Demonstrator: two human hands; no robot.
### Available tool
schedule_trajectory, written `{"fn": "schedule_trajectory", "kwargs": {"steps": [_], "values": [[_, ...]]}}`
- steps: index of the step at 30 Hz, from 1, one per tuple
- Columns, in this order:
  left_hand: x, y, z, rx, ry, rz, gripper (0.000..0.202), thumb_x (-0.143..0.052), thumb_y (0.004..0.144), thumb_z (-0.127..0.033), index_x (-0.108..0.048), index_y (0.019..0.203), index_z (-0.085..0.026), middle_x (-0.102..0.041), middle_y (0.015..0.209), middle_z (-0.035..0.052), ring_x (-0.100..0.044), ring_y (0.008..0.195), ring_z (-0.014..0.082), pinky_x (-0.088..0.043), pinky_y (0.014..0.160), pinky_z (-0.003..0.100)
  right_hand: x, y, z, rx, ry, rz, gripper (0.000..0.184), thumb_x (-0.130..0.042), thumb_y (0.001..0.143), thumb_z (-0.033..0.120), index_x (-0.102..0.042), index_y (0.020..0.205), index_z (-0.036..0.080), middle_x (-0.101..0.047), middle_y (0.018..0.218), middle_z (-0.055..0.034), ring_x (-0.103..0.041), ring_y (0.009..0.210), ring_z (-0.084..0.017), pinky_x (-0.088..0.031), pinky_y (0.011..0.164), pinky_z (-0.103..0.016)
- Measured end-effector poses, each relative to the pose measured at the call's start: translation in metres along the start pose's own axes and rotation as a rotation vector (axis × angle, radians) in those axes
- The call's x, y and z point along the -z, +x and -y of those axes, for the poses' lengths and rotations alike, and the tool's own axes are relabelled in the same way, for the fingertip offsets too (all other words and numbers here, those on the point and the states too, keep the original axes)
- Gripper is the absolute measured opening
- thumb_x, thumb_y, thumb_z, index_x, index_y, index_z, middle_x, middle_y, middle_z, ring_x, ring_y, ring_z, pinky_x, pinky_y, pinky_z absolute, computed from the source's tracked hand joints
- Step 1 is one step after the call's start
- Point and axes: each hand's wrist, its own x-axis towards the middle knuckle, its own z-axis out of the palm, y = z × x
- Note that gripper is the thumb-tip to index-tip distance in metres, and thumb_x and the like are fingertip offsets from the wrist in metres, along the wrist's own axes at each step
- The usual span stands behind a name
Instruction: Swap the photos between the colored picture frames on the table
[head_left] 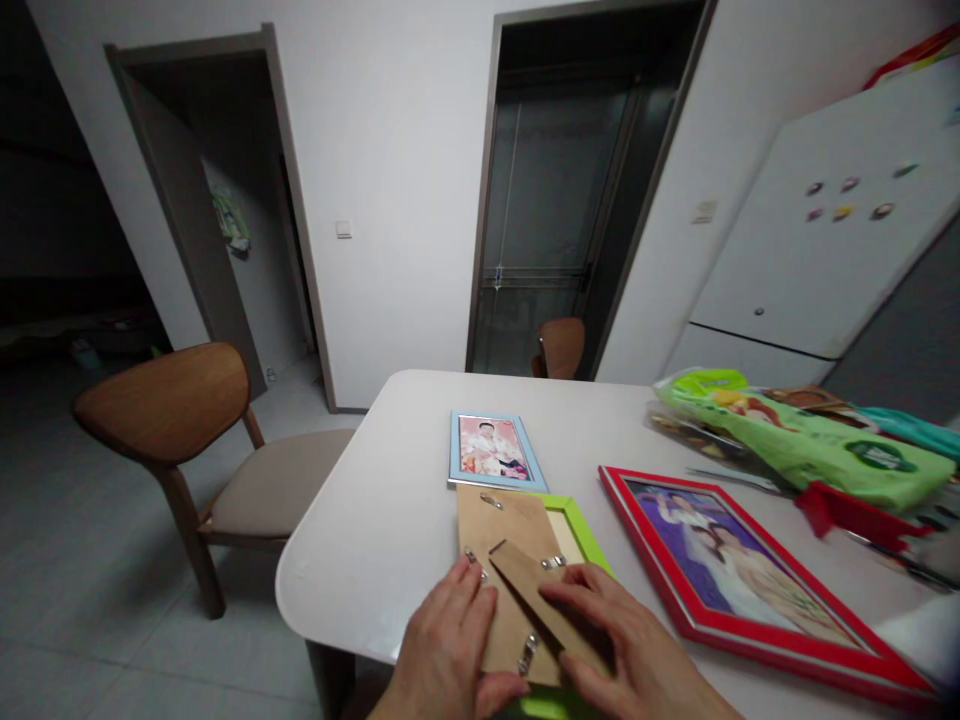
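Observation:
A brown picture-frame backing board [512,515] with metal clips lies face down, partly over a green frame [581,530]. My left hand [454,640] holds the board by its left side, fingers on top near a clip and thumb by the lower edge. My right hand [626,640] grips the board's fold-out stand [536,585] between thumb and fingers, its free side lifted a little with a dark gap beneath. Just beyond the board lies a blue frame [495,450] with a photo. To the right is a larger red frame [739,570] with a photo of people.
The frames are on a white table [360,530] with rounded corners. A green package [802,430], scissors [739,478] and a red object [855,515] crowd its right side. A wooden chair [172,400] stands at the left, another chair [562,347] behind the table.

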Motion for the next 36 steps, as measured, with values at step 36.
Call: {"fn": "schedule_trajectory", "kwargs": {"steps": [36], "values": [[-0.02,0.021,-0.02,0.221,-0.123,0.283,0.069,-0.069,0.05,-0.048,-0.052,0.107,-0.012,-0.044,0.123,0.0166,-0.038,0.114,0.0316,-0.029,0.095,0.046,0.004,0.02,-0.081,-0.079,-0.298,-0.145,0.027,-0.037,0.077,0.023,-0.063,0.082,0.017,-0.051,0.09,-0.0078,-0.05,0.084,-0.017,-0.04,0.076,-0.028]]}}
